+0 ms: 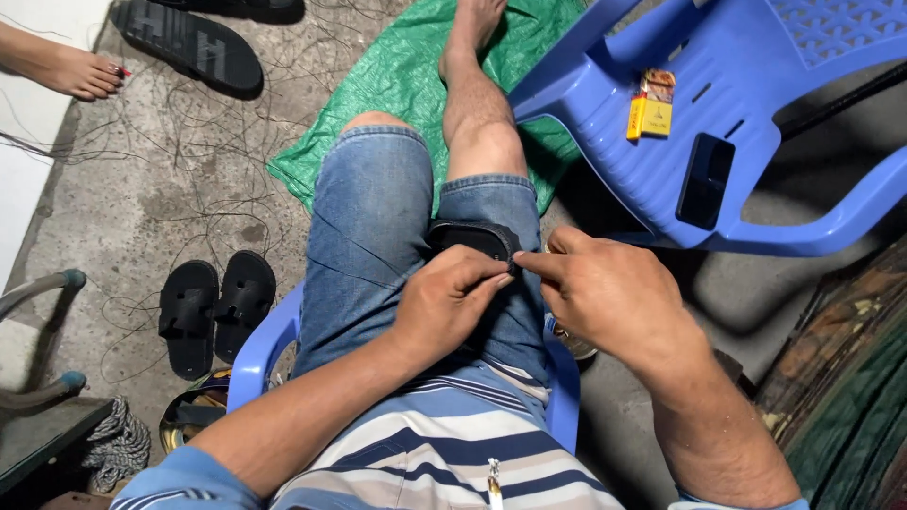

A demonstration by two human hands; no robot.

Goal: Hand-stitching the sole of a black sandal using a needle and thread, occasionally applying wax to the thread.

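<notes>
I sit on a blue plastic chair [253, 354] in denim shorts, and a black flat piece like a sandal part [470, 238] rests on my right thigh. My left hand [444, 302] pinches its near edge with thumb and fingers. Beside it my right hand [605, 288] has its fingertips pressed to the same edge, touching the left fingertips. Most of the black piece's near part is hidden under my hands.
A second blue plastic chair [756, 123] stands to the right with a yellow pack [650, 106] and a dark phone [705, 179] on its seat. Black sandals [215, 307] lie left, a green tarp [406, 85] ahead, thin black threads over the concrete, and another person's foot [66, 68] at far left.
</notes>
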